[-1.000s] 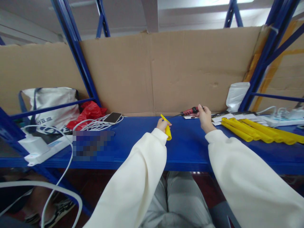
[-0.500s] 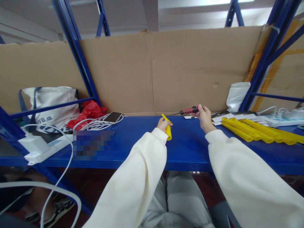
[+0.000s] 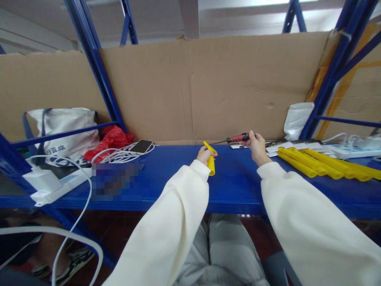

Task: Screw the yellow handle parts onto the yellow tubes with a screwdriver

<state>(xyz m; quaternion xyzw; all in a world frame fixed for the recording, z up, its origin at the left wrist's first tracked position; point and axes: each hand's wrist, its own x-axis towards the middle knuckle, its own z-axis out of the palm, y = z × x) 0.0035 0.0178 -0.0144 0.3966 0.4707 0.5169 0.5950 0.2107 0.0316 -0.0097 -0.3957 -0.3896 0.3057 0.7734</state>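
Head view: yellow piece (image 3: 212, 165) is gripped by left hand (image 3: 204, 155); screwdriver (image 3: 238, 138) is clamped in right hand (image 3: 257, 147), shaft (image 3: 219, 142) pointed left toward it. Contact cannot be told.

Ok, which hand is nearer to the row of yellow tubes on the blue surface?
Right. The right hand, holding the screwdriver, is just left of the yellow tubes; the left hand, holding another yellow piece, is farther left.

We extend our left arm (image 3: 175, 214) forward | left hand (image 3: 204, 155) curled in a grip | we angle our right arm (image 3: 306, 214) inward | right hand (image 3: 258, 148) gripping in a pinch | our hands apart
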